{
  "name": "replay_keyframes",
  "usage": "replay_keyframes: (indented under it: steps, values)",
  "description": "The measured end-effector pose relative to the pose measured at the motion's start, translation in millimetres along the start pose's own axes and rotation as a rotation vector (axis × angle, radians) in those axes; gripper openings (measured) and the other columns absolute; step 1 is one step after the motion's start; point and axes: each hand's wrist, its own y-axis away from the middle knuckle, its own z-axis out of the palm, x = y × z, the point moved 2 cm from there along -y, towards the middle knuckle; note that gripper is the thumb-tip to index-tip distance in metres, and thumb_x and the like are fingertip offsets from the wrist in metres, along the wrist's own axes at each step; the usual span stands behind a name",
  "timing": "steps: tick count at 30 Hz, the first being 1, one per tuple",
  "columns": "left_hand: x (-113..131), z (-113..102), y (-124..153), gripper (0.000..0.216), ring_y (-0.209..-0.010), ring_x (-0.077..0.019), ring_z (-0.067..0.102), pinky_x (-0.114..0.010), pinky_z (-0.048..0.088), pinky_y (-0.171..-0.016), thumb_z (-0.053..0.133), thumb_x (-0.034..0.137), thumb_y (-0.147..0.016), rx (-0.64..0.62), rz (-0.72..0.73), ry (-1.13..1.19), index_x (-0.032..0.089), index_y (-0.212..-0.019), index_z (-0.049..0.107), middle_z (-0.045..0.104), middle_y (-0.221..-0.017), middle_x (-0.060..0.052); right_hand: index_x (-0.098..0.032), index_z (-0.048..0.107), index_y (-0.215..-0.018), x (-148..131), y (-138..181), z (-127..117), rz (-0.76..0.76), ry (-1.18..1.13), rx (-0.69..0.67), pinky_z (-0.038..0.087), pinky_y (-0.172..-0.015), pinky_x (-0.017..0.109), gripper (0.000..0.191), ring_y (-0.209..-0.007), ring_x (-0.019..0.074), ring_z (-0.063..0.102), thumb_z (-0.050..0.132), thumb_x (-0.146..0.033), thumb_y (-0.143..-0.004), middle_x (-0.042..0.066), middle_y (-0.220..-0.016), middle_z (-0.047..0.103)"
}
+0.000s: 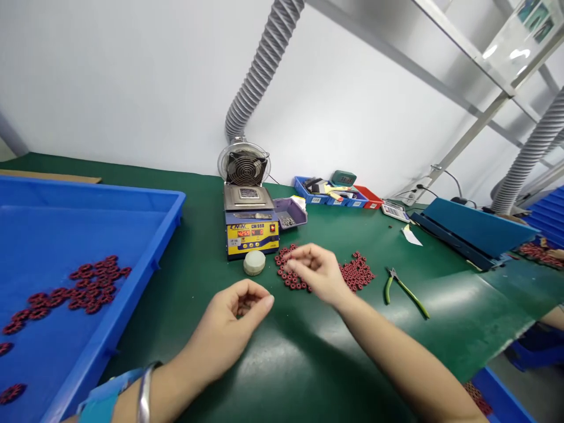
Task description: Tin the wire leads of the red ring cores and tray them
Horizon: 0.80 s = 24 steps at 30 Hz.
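Note:
My left hand (pixel 235 329) is above the green bench with its fingers curled and the thumb against the index finger. Whatever it may hold is too small or hidden to make out. Over a spread of small red toothed rings (pixel 356 272) hovers my right hand (pixel 321 275), its thumb and index finger slightly apart and nothing visible between them. A round pale tin (pixel 254 262) stands behind the left hand, in front of a yellow and blue solder pot (pixel 252 232) with a lit red display. Green-handled cutters (pixel 405 291) lie right of the rings.
A large blue tray (pixel 150 258) with more red rings fills the left side. Behind are a purple bin (pixel 291 212), blue bins (pixel 315 197) and a red bin (pixel 369 197). A ribbed duct (pixel 264 64) rises above the fan. A teal box (pixel 476 226) sits right.

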Motion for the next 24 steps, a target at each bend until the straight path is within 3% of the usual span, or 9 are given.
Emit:
replay_keyframes:
  steps: [4,10,15,24]
  values:
    - [-3,2,0,0.015,-0.07,-0.0168,0.054,-0.03,0.044,-0.069,0.058,0.031,-0.077,-0.059,0.145,-0.199,0.018,-0.083,0.057,0.059,-0.073,-0.001,-0.012,0.06,-0.089,-3,-84,-18,-0.101,0.432,0.01,0.053,-0.073,0.028,0.015,-0.074,0.0129,0.066,0.06,-0.024,-0.078,0.007,-0.085,0.07]
    - [-13,-6,-12,0.02,-0.072,-0.0183,0.054,-0.032,0.043,-0.068,0.059,0.028,-0.074,-0.075,0.2,-0.34,0.018,-0.091,0.057,0.06,-0.077,-0.002,-0.006,0.066,-0.091,-6,-175,-12,-0.128,0.729,-0.057,0.051,-0.073,0.027,0.018,-0.075,0.0144,0.065,0.058,-0.016,-0.078,0.011,-0.087,0.07]
    - [-17,-9,-18,0.03,-0.073,-0.0198,0.054,-0.034,0.043,-0.068,0.061,0.032,-0.073,-0.108,0.202,-0.377,0.017,-0.098,0.057,0.061,-0.08,-0.003,-0.009,0.07,-0.09,-11,-210,11,-0.156,0.975,-0.158,0.048,-0.076,0.026,0.019,-0.076,0.015,0.063,0.055,-0.009,-0.077,0.009,-0.084,0.071]
    - [-19,-9,-16,0.035,-0.074,-0.0202,0.055,-0.033,0.044,-0.069,0.063,0.035,-0.071,-0.141,0.223,-0.353,0.02,-0.102,0.056,0.062,-0.082,-0.003,-0.013,0.071,-0.09,-19,-232,41,-0.183,1.304,-0.275,0.045,-0.078,0.027,0.022,-0.087,0.021,0.063,0.053,-0.011,-0.078,0.011,-0.091,0.071]
